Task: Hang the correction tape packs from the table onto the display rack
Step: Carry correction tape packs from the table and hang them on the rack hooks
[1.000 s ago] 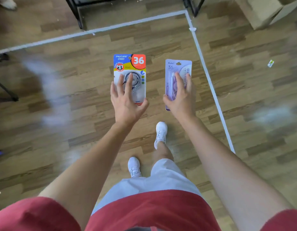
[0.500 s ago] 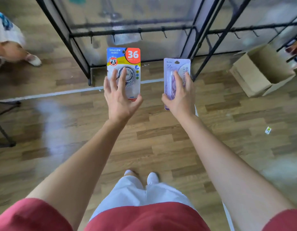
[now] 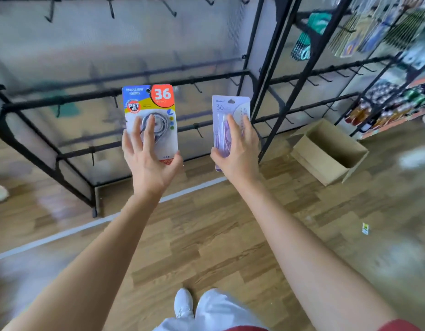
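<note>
Out ahead of the person, in the middle of the view, both arms reach toward a black display rack (image 3: pixel 63 99) whose horizontal bars carry short hooks (image 3: pixel 197 87). The left hand (image 3: pixel 149 168) holds a colourful pack (image 3: pixel 150 111) of correction tape upright. Its fingers are spread over the near face and its thumb is hooked round the lower right edge, so the grip is clamped on the pack. The card shows a large "36" in a red corner and a round tape dispenser under clear plastic.

Just to the right, and apart from it, the right hand (image 3: pixel 240 158) holds a purple pack (image 3: pixel 227 108), also upright. The fingers lie over the near face and the thumb is at the lower left edge, so this grip is likewise closed on its pack. Both packs are in the air in front of the rack's middle bars, and neither is on a hook; the picture does not show whether they touch the bars.

Farther right stands a second rack (image 3: pixel 303 75) with hung goods (image 3: pixel 364 29), blurred. An open cardboard box (image 3: pixel 335 144) sits on the wooden floor (image 3: pixel 206 247) near the foot of that rack. A white line (image 3: pixel 63 233) runs across the floor before the display rack, and a small scrap (image 3: pixel 365 228) lies at the right. At the near edge are a white shoe (image 3: pixel 182 304) and pale trousers (image 3: pixel 221 311).
</note>
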